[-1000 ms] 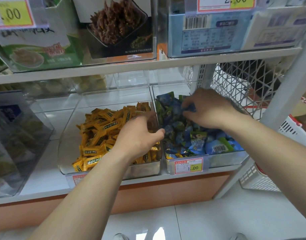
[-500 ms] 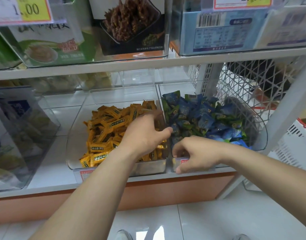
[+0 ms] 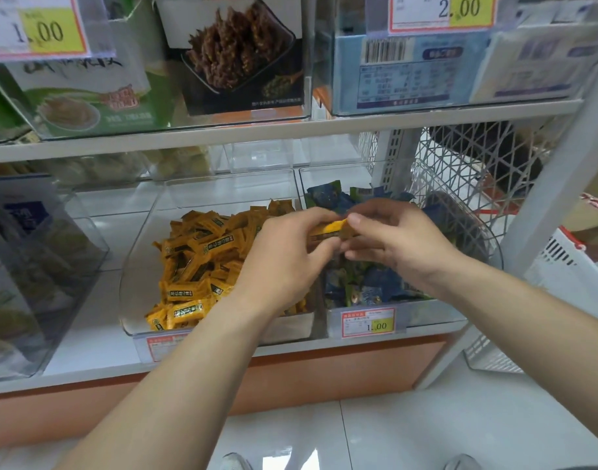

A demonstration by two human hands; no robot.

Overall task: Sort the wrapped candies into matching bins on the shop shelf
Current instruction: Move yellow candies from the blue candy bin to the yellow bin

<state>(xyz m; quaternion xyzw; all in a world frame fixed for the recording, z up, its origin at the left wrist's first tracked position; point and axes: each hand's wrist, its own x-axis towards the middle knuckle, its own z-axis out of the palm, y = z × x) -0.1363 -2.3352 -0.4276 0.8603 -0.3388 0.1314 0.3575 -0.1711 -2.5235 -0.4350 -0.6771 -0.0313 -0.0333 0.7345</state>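
Two clear bins stand side by side on the lower shelf. The left bin [image 3: 134,300] holds several yellow wrapped candies [image 3: 195,252]. The right bin [image 3: 423,310] holds several blue and green wrapped candies [image 3: 365,293]. Above the wall between them, my left hand [image 3: 287,256] and my right hand [image 3: 392,239] meet. Both pinch one yellow candy [image 3: 331,228] between their fingertips, the left at its left end, the right at its right end.
A white shelf board [image 3: 290,130] with boxed goods and price tags runs just overhead. Another clear bin [image 3: 36,273] stands at far left. A white wire lattice panel [image 3: 467,171] and a slanted shelf post [image 3: 555,184] close off the right. A white basket [image 3: 558,266] sits beyond.
My right hand rose from the front edge of the blue bin to meet my left hand. A yellow candy now sits pinched between both hands.
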